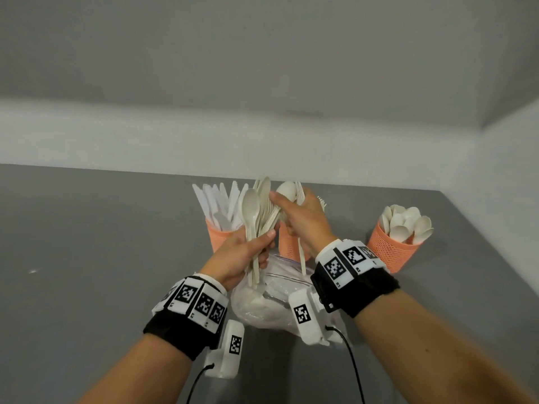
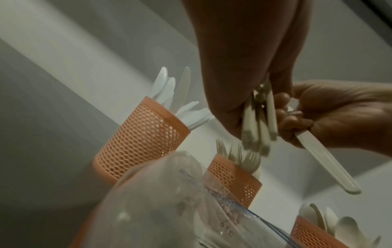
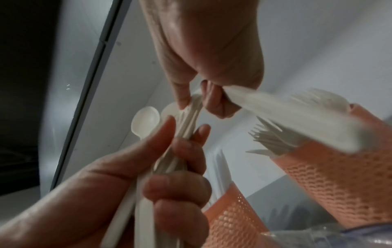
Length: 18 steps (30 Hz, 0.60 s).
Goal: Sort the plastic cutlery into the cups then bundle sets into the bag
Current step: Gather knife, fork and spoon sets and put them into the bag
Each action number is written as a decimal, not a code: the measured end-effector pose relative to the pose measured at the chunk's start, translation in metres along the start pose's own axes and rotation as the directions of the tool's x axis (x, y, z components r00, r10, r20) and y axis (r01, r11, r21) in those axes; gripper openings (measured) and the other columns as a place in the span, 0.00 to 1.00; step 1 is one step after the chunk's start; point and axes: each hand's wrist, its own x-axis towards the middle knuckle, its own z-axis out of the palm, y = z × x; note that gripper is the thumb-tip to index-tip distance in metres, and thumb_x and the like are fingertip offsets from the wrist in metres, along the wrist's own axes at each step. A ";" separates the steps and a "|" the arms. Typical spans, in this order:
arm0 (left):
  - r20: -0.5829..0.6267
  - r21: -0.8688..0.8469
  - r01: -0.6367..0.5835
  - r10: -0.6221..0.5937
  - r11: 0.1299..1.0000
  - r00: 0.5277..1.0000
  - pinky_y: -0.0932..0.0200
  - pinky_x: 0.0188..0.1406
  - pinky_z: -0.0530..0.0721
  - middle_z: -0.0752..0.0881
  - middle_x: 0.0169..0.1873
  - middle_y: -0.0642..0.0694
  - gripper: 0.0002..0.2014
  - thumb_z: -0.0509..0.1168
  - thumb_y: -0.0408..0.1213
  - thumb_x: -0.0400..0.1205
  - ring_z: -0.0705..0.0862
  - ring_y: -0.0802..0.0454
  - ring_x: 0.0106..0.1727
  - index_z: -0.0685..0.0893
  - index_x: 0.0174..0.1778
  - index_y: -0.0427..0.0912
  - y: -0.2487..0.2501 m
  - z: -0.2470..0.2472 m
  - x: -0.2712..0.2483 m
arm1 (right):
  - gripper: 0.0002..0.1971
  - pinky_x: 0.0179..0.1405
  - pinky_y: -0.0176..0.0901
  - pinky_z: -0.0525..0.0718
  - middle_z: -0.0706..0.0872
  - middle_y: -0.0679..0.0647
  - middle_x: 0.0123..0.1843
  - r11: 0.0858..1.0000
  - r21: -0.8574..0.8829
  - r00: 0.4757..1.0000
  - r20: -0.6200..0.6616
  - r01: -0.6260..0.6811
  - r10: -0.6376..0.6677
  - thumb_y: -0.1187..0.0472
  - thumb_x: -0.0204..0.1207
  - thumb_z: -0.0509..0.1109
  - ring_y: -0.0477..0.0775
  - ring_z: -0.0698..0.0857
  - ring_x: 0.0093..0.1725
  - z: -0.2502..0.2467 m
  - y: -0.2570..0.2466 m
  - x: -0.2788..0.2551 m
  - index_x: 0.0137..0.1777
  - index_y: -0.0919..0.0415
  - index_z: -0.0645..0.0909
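Note:
My left hand (image 1: 262, 240) grips a bundle of beige cutlery (image 1: 258, 217) by the handles, spoon bowls up, above the clear zip bag (image 1: 271, 298). My right hand (image 1: 285, 205) holds a spoon, a fork and a long handle (image 1: 302, 258) against its palm. Its thumb and forefinger pinch a piece at the top of the bundle. In the left wrist view the bundle's handle ends (image 2: 258, 127) stick out below my left hand (image 2: 244, 104), and the right hand (image 2: 314, 120) curls round a flat handle (image 2: 326, 159). In the right wrist view the right hand's fingers (image 3: 184, 95) pinch the bundle (image 3: 188, 120).
Three orange mesh cups stand behind the hands on the grey table (image 1: 87, 258): knives (image 1: 221, 234) at left, forks (image 1: 288, 243) in the middle, spoons (image 1: 393, 249) at right. A white wall runs along the table's far edge. The bag holds some white cutlery.

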 end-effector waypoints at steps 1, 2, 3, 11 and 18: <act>0.008 -0.005 0.001 -0.001 1.000 1.000 0.66 0.22 0.72 0.77 0.29 0.47 0.10 0.60 0.36 0.83 0.71 0.58 0.21 0.80 0.55 0.37 0.000 0.001 0.000 | 0.14 0.12 0.30 0.65 0.75 0.48 0.26 1.000 -0.009 1.000 0.022 -0.002 0.002 0.54 0.71 0.75 0.38 0.70 0.15 -0.003 -0.001 0.000 0.45 0.64 0.77; 0.010 -0.019 0.007 -0.006 1.000 1.000 0.66 0.22 0.72 0.77 0.29 0.47 0.12 0.59 0.39 0.83 0.71 0.58 0.21 0.80 0.56 0.36 -0.001 0.001 0.001 | 0.10 0.12 0.31 0.64 0.74 0.46 0.20 1.000 -0.027 0.999 0.052 -0.004 0.005 0.58 0.73 0.73 0.39 0.68 0.13 -0.005 -0.002 0.000 0.38 0.62 0.76; 0.011 -0.044 0.016 -0.016 0.999 1.000 0.66 0.21 0.72 0.78 0.29 0.48 0.13 0.57 0.41 0.84 0.71 0.58 0.21 0.80 0.56 0.36 -0.001 0.001 0.001 | 0.11 0.12 0.30 0.63 0.72 0.44 0.16 0.999 -0.047 0.996 0.084 -0.004 0.008 0.62 0.74 0.71 0.39 0.67 0.12 -0.008 -0.004 -0.001 0.32 0.60 0.74; -0.155 -0.207 0.047 -0.081 0.977 0.985 0.60 0.29 0.87 0.88 0.30 0.45 0.11 0.59 0.38 0.84 0.86 0.54 0.27 0.84 0.48 0.35 0.003 -0.003 0.005 | 0.13 0.13 0.31 0.59 0.66 0.44 0.16 0.995 0.096 0.979 0.204 -0.028 0.008 0.62 0.82 0.61 0.40 0.62 0.15 -0.023 -0.005 -0.003 0.34 0.57 0.73; -0.171 -0.263 0.037 -0.084 0.964 0.982 0.55 0.38 0.89 0.90 0.38 0.44 0.11 0.56 0.36 0.85 0.90 0.52 0.36 0.80 0.39 0.39 0.008 -0.009 0.005 | 0.10 0.17 0.27 0.68 0.72 0.47 0.26 0.982 0.179 0.996 0.046 0.063 -0.073 0.62 0.83 0.60 0.39 0.70 0.18 -0.027 -0.009 -0.007 0.39 0.55 0.75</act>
